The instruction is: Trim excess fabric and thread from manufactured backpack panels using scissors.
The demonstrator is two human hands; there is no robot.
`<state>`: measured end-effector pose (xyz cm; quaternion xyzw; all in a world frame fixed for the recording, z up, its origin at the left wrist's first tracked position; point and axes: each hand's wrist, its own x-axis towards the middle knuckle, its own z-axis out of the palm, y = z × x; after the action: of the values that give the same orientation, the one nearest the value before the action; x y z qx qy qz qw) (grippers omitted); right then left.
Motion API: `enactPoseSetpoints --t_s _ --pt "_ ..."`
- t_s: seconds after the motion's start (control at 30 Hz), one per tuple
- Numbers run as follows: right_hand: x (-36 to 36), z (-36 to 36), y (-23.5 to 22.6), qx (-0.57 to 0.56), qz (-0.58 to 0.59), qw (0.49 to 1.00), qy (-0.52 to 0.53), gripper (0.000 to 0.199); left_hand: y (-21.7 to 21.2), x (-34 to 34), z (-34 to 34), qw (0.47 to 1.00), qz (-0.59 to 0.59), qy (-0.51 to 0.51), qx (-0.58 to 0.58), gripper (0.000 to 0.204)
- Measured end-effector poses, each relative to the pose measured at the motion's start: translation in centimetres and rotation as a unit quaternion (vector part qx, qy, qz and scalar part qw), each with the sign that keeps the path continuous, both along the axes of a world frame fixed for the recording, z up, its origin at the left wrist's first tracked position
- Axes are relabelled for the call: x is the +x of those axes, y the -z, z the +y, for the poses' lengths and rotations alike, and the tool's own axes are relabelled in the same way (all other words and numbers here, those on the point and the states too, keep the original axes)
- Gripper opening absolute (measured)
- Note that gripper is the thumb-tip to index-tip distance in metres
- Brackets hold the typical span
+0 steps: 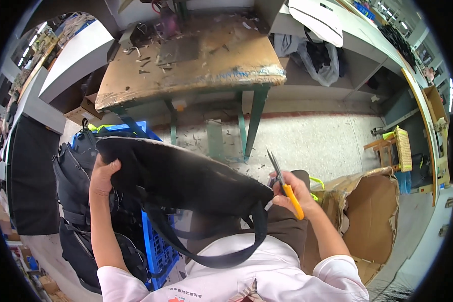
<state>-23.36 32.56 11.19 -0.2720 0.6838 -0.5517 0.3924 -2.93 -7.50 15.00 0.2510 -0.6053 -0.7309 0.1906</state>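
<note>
A black fabric bag panel or bag [186,173] stretches across in front of me, above my lap. Its left end is gripped by my left hand [104,177], thumb on the near face and the fingers mostly behind the cloth. From its lower side a black webbing strap [221,260] hangs in a loop. My right hand [294,189] is closed on scissors with orange handles [293,202], their blades pointing up and away. The fingers of that hand are at the bag's right end; whether they also pinch the cloth, I cannot tell.
Ahead stands a worn wooden table [226,55] on green legs, scattered with scraps. To my left, black backpacks [73,181] pile against a blue plastic crate [158,246]. An open cardboard box [370,216] is at my right, with a small wooden stool [400,148] beyond it.
</note>
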Motion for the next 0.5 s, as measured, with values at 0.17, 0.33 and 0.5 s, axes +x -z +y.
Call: enactPoseSetpoints --t_s 0.17,0.33,0.5 --pt "-0.6 -0.5 -4.8 0.148 0.296 0.939 -0.094 0.084 -0.8 0.0 0.2 0.999 -0.001 0.027 -0.024 0.050" --pt "-0.3 -1.2 -7.5 0.168 0.420 0.882 -0.134 0.082 -1.9 -1.3 1.1 0.999 0.001 0.044 -0.032 0.050" --pt "-0.2 -2.0 -8.2 0.163 0.457 0.858 -0.168 0.076 -2.0 -1.0 0.8 0.998 -0.010 0.045 -0.044 0.051"
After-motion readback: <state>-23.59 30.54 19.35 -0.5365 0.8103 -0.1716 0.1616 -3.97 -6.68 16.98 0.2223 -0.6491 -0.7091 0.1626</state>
